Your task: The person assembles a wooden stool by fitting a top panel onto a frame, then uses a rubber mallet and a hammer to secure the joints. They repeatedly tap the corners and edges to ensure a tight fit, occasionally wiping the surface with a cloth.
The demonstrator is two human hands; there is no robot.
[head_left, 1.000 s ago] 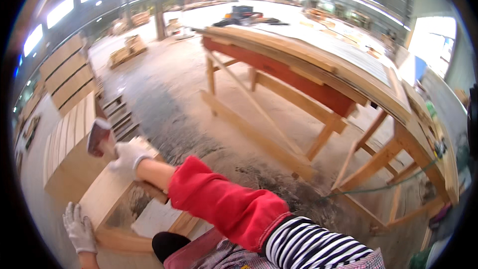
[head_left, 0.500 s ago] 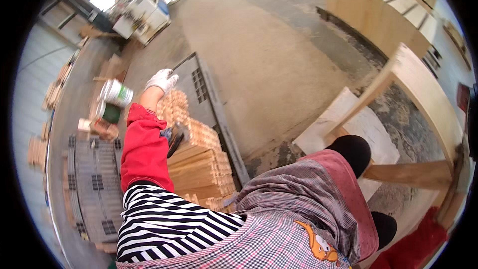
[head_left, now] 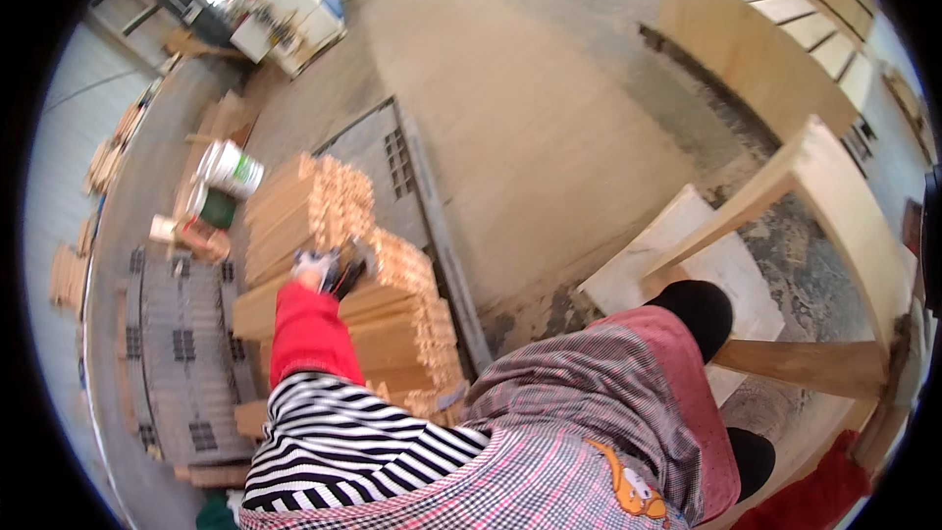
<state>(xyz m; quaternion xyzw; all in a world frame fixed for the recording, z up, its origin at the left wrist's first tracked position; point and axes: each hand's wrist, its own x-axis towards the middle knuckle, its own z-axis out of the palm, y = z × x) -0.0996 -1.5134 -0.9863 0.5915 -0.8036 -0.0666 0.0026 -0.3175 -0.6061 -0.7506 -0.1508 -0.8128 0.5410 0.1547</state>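
Seen from above, the person's left hand [head_left: 312, 267], in a pale glove, has come down and back since half a second ago, when it reached out over the far end of a stack of wood strips [head_left: 392, 339]; now it is at a dark tool [head_left: 347, 275] lying on top of that stack. The camera view itself has hardly shifted between those two moments, and the tool lies in about the same spot. The fingers meet the tool's near side, but they are blurred and partly hidden, so I cannot tell how far they are bent or whether they have a firm hold. The tool looks mostly black, with a rounded grey part at its right end; its exact kind is hard to make out. The strips beneath it are light brown, piled in uneven layers, with jagged, notched-looking ends facing right. To the left of the stack are a white bucket [head_left: 234, 169] and a dark green bucket [head_left: 214, 206]. At lower right, only a red sleeve [head_left: 819, 491] shows, the right hand being out of sight, near a pale wooden frame [head_left: 852, 211] beside the person's knees.
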